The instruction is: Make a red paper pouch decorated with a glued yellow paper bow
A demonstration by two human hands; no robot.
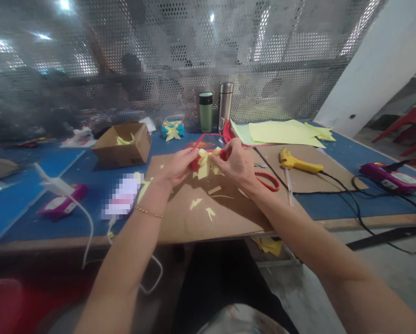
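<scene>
A tumbler [205, 113] was stood beside a flask [225, 103], before a mesh wall [180, 51]; a phone [121, 197] was laid near a power strip [62, 201]; at far right, red chairs [413, 117] were seen.

We had matt brown cardboard in both the work sheet [180, 222] and the carton [120, 157], and the yellow bow [204, 171] looked like smooth, dull paper, as did the pale sheets [277, 133]. We saw polished metal on the tall flask [225, 102], a smooth, softly matt finish on the green tumbler [205, 115], and plastic on the yellow glue gun [302, 163] and the glossy red handle [276, 185]. Our bracelet [149, 212] had a metallic gleam, and the perforated screen [180, 46] looked like shiny metal.
</scene>
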